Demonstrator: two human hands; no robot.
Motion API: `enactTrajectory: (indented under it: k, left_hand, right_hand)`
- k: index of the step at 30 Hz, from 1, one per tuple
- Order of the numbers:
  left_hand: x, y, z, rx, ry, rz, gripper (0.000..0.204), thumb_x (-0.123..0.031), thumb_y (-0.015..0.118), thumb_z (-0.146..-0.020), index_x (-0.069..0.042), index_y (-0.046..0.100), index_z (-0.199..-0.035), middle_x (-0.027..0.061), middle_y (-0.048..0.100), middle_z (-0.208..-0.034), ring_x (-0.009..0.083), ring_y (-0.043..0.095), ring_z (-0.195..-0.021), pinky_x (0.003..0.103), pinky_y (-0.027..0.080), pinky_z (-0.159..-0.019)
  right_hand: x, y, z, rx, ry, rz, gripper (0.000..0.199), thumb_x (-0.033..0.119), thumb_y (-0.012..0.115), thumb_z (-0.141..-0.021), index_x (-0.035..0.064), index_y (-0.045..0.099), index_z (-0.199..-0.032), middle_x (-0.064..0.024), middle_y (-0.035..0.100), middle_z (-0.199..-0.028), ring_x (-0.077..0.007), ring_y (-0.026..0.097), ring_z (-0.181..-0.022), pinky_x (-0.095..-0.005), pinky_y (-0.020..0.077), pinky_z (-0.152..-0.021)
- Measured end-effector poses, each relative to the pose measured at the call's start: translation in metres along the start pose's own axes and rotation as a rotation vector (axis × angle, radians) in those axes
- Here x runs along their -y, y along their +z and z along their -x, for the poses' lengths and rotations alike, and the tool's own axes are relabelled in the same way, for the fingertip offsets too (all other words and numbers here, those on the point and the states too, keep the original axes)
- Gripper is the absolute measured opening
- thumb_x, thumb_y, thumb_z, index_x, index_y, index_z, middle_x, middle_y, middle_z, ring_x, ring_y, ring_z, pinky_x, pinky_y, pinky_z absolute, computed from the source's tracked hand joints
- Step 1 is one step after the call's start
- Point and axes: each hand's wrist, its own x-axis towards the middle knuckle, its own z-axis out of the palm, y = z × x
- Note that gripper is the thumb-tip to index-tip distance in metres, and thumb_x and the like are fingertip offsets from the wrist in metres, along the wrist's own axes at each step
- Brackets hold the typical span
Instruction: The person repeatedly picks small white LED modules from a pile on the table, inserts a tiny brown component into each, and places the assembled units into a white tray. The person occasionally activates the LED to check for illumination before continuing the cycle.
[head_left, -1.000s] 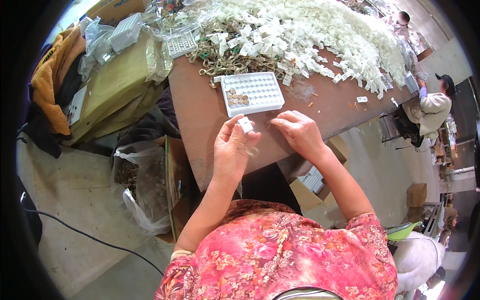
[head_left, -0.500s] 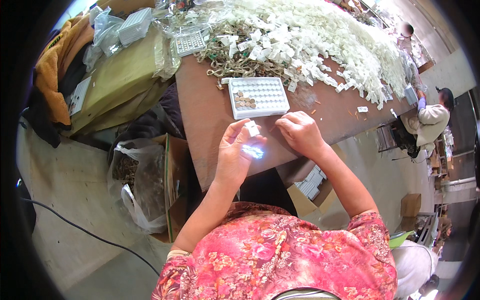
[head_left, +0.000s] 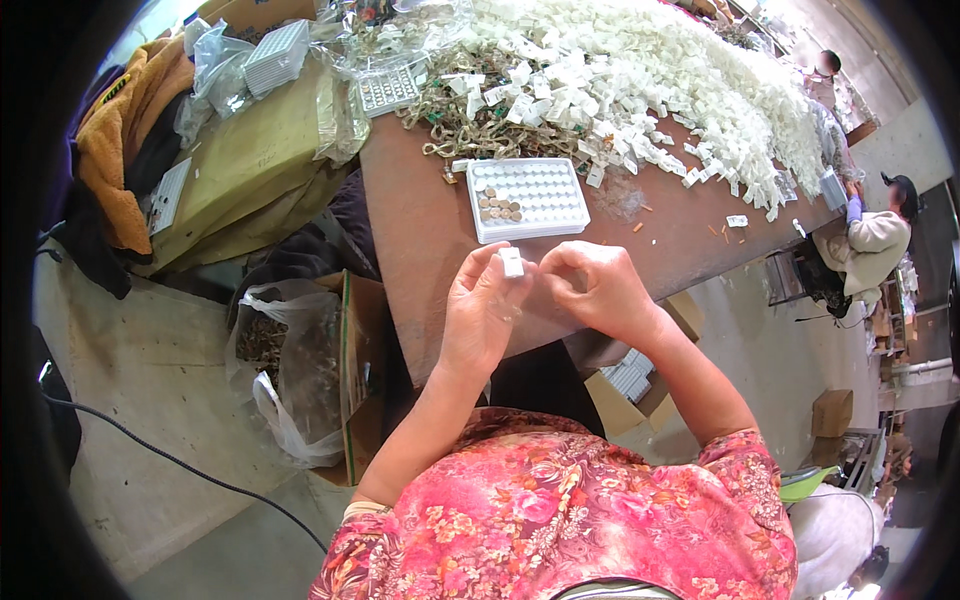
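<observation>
My left hand (head_left: pixel 482 305) is raised over the table's near edge, thumb and fingers closed on a small white block-shaped piece (head_left: pixel 512 262). Right beside it is my right hand (head_left: pixel 603 292), with thumb and fingertips pinched together near the white piece. Whatever those fingertips may hold is too small to make out. Just beyond both hands lies a white tray (head_left: pixel 553 231) with rows of round wells. Several small brown discs (head_left: pixel 499 207) are grouped at its left side.
White tagged pieces (head_left: pixel 640 90) pile high across the table (head_left: pixel 420 270), with tangled brownish strips (head_left: pixel 465 135) at their left edge. A plastic-lined carton (head_left: pixel 350 380) stands below on the left, another carton of white boxes (head_left: pixel 628 378) under the table. A person (head_left: pixel 880 235) sits at the far right.
My right hand has moved left, up close to the white piece in my left hand. The bright glow on my left palm is gone. The whole view has shifted slightly.
</observation>
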Motion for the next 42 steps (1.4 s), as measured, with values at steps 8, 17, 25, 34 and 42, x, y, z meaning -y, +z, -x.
enactTrajectory:
  k: [8, 17, 25, 34, 42]
  left_hand:
    - [-0.002, -0.005, -0.003, -0.011, 0.025, 0.140, 0.028, -0.012, 0.063, -0.092, 0.000, 0.054, -0.116, 0.0107, 0.062, -0.103, 0.0245, 0.060, -0.099, 0.034, 0.049, -0.094]
    - [-0.004, -0.004, -0.002, 0.007, 0.029, 0.180, 0.028, -0.011, 0.063, -0.091, -0.001, 0.054, -0.116, 0.0121, 0.061, -0.101, 0.0252, 0.059, -0.101, 0.034, 0.048, -0.094]
    - [-0.002, -0.004, -0.001, 0.025, 0.031, 0.190, 0.026, -0.011, 0.063, -0.091, -0.003, 0.055, -0.115, 0.0127, 0.062, -0.102, 0.0257, 0.060, -0.103, 0.035, 0.048, -0.096]
    - [-0.001, -0.003, 0.003, 0.036, -0.006, -0.012, 0.022, -0.014, 0.060, -0.094, -0.004, 0.056, -0.114, 0.0115, 0.065, -0.104, 0.0224, 0.064, -0.100, 0.039, 0.051, -0.093]
    - [-0.001, -0.002, 0.003, 0.011, -0.017, -0.070, 0.023, -0.014, 0.061, -0.094, -0.002, 0.058, -0.113, 0.0087, 0.064, -0.106, 0.0174, 0.063, -0.097, 0.036, 0.051, -0.090]
  right_hand:
    - [-0.004, 0.042, 0.013, -0.234, 0.150, -0.445, 0.013, 0.004, 0.071, -0.080, -0.0014, 0.067, -0.091, -0.0106, 0.069, -0.087, -0.0206, 0.067, -0.080, -0.0296, 0.0521, -0.074]
    - [-0.011, 0.065, 0.017, -0.442, -0.012, -0.274, 0.016, -0.002, 0.071, -0.076, 0.0005, 0.066, -0.091, -0.0112, 0.068, -0.085, -0.0208, 0.067, -0.078, -0.0295, 0.0527, -0.072]
    - [-0.011, 0.045, 0.010, -0.405, 0.027, -0.267, 0.006, -0.004, 0.066, -0.083, -0.0028, 0.063, -0.089, -0.0067, 0.066, -0.086, -0.0131, 0.065, -0.080, -0.0252, 0.0518, -0.073]
    - [0.008, 0.003, -0.008, -0.174, -0.115, -0.018, 0.007, 0.000, 0.067, -0.083, 0.0004, 0.063, -0.089, -0.0106, 0.065, -0.082, -0.0211, 0.065, -0.074, -0.0296, 0.0519, -0.068]
    - [0.014, -0.005, -0.015, -0.014, -0.278, 0.237, 0.011, 0.007, 0.062, -0.082, 0.0056, 0.053, -0.088, -0.0107, 0.060, -0.081, -0.0322, 0.064, -0.070, -0.0378, 0.0515, -0.057]
